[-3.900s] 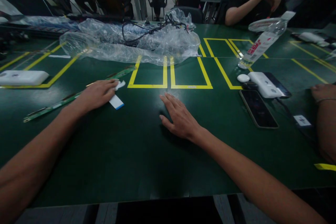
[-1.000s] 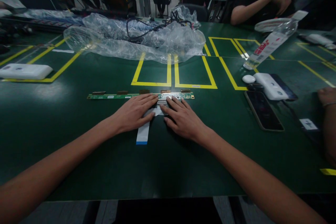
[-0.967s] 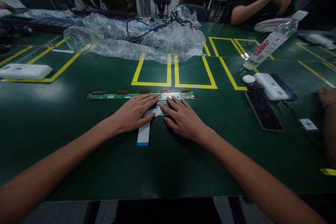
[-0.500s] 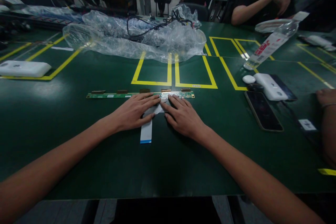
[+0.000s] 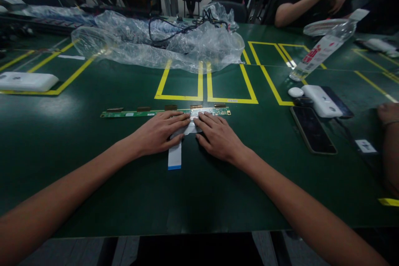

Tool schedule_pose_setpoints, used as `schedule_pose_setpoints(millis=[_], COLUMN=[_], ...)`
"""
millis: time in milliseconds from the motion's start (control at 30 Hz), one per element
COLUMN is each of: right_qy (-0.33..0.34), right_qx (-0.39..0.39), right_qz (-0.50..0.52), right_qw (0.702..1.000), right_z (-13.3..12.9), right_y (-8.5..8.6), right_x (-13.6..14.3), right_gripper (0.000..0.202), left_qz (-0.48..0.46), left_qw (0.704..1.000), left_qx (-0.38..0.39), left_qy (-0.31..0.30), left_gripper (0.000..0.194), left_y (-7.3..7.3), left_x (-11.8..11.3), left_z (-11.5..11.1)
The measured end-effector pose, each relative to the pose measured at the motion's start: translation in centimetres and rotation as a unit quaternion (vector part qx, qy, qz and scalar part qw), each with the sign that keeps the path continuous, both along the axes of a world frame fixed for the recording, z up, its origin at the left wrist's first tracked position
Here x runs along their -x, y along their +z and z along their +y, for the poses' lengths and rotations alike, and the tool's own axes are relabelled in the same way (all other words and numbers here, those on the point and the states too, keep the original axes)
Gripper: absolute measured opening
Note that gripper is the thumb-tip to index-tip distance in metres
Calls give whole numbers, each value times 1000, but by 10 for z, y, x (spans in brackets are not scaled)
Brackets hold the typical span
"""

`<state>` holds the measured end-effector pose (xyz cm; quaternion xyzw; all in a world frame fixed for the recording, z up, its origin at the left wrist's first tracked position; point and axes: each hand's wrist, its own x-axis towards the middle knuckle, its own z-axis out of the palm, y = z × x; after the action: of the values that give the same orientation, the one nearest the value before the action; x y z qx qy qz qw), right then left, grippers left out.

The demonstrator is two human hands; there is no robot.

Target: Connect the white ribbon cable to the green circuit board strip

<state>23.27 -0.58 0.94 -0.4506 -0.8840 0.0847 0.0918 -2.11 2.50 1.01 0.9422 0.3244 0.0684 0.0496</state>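
A long, narrow green circuit board (image 5: 134, 114) lies across the table in front of me, with several brown flexible tabs along its far edge. A white flat ribbon cable (image 5: 174, 156) with a blue end reaches from the board toward me, bent under my hands. My left hand (image 5: 160, 133) rests with fingers stretched over the board's near edge and the cable. Beside it, my right hand (image 5: 218, 136) lies flat, fingertips on the board where the cable meets it. The joint itself is partly hidden by my fingers.
Crumpled clear plastic wrap (image 5: 162, 45) with black cables spreads across the back. On the right are a phone (image 5: 313, 129), a white device (image 5: 322, 100) and a tilted plastic bottle (image 5: 327, 48). Another white device (image 5: 28, 81) sits left. A co-worker's arm (image 5: 388, 145) rests at the right edge.
The fingers of my right hand have shifted slightly along the joint, its index finger a little farther from my left hand. The cable's blue end sits marginally farther right.
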Motion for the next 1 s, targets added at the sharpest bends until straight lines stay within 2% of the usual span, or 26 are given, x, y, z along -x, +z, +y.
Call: schedule_pose_setpoints(millis=[167, 467, 567, 667, 733, 833, 900, 1000], right_qy=[-1, -11, -8, -13, -19, -20, -15, -8], right_qx=[-3, -18, -15, -15, -16, -6, 1, -1], right_qz=[21, 31, 32, 57, 81, 97, 95, 85], right_qw=[1000, 999, 999, 998, 996, 995, 995, 996], right_z=[2, 1, 2, 2, 2, 3, 2, 1], right_y=[0, -1, -3, -3, -3, -3, -2, -2], right_x=[-2, 1, 0, -2, -5, -9, -10, -10], right_gripper=[53, 54, 57, 58, 57, 54, 51, 48], left_qz=[0, 16, 26, 47, 73, 118, 142, 157], left_qw=[1000, 1000, 999, 998, 992, 969, 936, 866], left_qx=[-13, -19, -20, -33, -46, -38, -11, 35], left_qy=[-3, -4, 7, 37, 87, 211, 322, 474], left_gripper=[53, 56, 55, 57, 59, 65, 70, 82], left_y=[0, -1, 0, 1, 3, 8, 11, 10], left_x=[-1, -2, -5, 1, 18, 68, 114, 184], left_z=[0, 0, 1, 12, 26, 55, 72, 86])
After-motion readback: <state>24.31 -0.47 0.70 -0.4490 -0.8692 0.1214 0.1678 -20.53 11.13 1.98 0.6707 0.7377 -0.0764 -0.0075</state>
